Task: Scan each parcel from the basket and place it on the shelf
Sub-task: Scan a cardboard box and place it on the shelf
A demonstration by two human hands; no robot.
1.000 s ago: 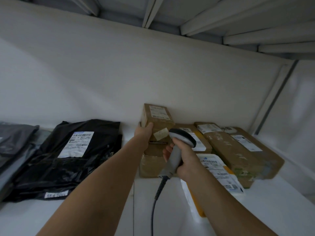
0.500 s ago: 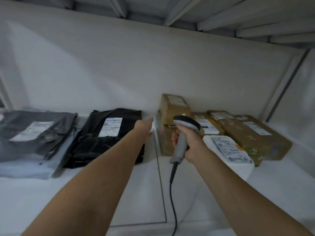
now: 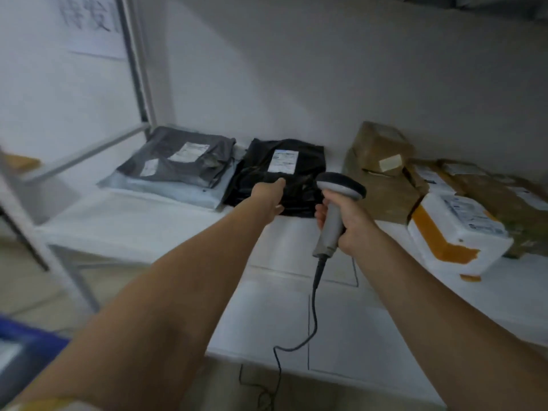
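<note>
My right hand [image 3: 347, 221] grips a grey corded barcode scanner [image 3: 338, 200] above the white shelf [image 3: 267, 315]. My left hand [image 3: 269, 197] hovers empty with loose fingers over the near edge of a black poly-bag parcel [image 3: 281, 167]. A small brown cardboard box [image 3: 382, 146] stands stacked on a larger brown box [image 3: 385, 194] to the right of the scanner. A white box with orange tape [image 3: 456, 232] lies at the right, and more brown boxes [image 3: 498, 197] lie behind it. Grey poly-bag parcels [image 3: 181, 161] lie at the shelf's left.
The scanner's cable [image 3: 308, 321] hangs down over the shelf's front edge. A metal shelf post [image 3: 133, 60] stands at the left with a printed sign [image 3: 89, 22] beside it. A blue basket edge [image 3: 26, 345] shows at the bottom left. Bare shelf lies in front of the parcels.
My left hand let go of the small brown box and drew back to the left, now over the black parcel. My view swung left and down. The scanner stays in my right hand.
</note>
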